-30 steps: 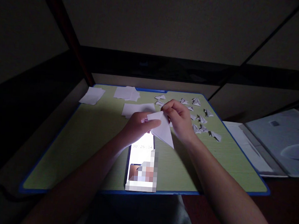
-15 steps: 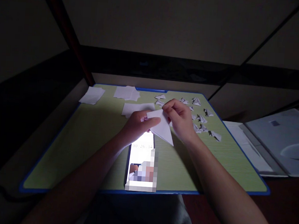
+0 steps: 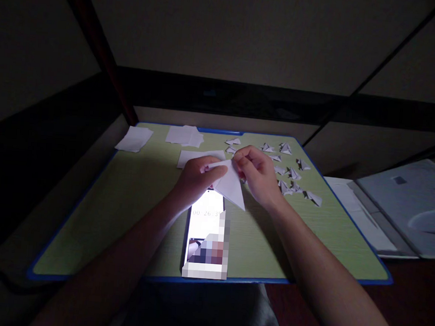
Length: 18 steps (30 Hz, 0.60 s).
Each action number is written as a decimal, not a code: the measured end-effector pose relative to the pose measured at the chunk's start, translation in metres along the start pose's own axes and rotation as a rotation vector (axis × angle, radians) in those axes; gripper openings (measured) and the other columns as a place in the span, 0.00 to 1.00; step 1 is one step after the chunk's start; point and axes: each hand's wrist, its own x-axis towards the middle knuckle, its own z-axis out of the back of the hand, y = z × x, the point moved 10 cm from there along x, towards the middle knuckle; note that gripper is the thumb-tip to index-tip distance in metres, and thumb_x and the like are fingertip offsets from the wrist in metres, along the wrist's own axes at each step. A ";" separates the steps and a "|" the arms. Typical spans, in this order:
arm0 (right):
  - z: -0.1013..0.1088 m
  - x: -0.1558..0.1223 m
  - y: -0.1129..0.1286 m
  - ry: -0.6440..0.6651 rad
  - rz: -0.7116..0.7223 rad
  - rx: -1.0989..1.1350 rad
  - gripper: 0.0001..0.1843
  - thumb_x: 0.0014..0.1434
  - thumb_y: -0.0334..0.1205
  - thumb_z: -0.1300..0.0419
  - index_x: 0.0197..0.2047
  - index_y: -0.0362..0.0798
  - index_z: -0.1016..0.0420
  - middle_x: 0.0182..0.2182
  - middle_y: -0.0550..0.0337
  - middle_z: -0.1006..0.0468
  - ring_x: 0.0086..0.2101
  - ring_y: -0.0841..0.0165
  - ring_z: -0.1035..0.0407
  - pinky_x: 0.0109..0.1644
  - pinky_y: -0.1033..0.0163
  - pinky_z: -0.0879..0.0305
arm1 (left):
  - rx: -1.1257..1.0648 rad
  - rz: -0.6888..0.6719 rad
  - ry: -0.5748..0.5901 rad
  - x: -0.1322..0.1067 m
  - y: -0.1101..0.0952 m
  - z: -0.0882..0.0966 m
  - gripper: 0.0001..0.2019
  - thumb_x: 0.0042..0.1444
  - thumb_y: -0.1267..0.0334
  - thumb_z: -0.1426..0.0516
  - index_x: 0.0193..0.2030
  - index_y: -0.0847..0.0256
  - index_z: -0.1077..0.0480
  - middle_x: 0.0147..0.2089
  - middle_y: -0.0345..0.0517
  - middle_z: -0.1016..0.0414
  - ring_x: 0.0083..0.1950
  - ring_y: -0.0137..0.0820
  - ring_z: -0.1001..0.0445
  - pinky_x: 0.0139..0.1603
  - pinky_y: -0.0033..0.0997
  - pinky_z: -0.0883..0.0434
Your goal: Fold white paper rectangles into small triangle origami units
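Note:
Above the middle of the green table (image 3: 124, 216) I hold a folded white sheet of paper (image 3: 231, 185), its pointed corner hanging down toward the right. My left hand (image 3: 201, 178) grips the paper's left side, thumb on top and fingers underneath. With thumb and forefinger, my right hand (image 3: 257, 173) pinches its upper edge. A lit phone (image 3: 206, 222) showing a running timer lies below my left hand; part of its screen is blurred out. Behind the hands, a white paper sheet (image 3: 191, 158) lies partly covered by my left hand.
Several small folded paper pieces (image 3: 294, 173) are scattered at the table's back right. Paper stacks lie at the back left (image 3: 134, 138) and back middle (image 3: 184, 135). A large pale flat case (image 3: 408, 206) stands right of the table.
Both hands have shifted slightly left with the folded paper, and its pointed corner has swung left too. The phone's timer has advanced.

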 end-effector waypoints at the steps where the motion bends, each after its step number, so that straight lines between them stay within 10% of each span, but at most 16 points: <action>1: -0.001 0.000 -0.001 0.006 -0.004 0.009 0.10 0.60 0.44 0.41 0.30 0.48 0.31 0.19 0.69 0.37 0.21 0.75 0.45 0.24 0.66 0.51 | -0.002 -0.003 -0.005 0.000 0.000 0.000 0.10 0.49 0.56 0.40 0.30 0.62 0.28 0.22 0.37 0.32 0.23 0.25 0.35 0.22 0.26 0.41; 18: -0.008 -0.002 -0.004 0.067 -0.057 -0.041 0.13 0.59 0.47 0.38 0.31 0.47 0.30 0.21 0.66 0.35 0.22 0.75 0.43 0.25 0.64 0.50 | 0.201 -0.181 -0.163 -0.001 -0.018 0.016 0.08 0.52 0.60 0.42 0.31 0.62 0.23 0.25 0.42 0.25 0.25 0.27 0.31 0.22 0.26 0.39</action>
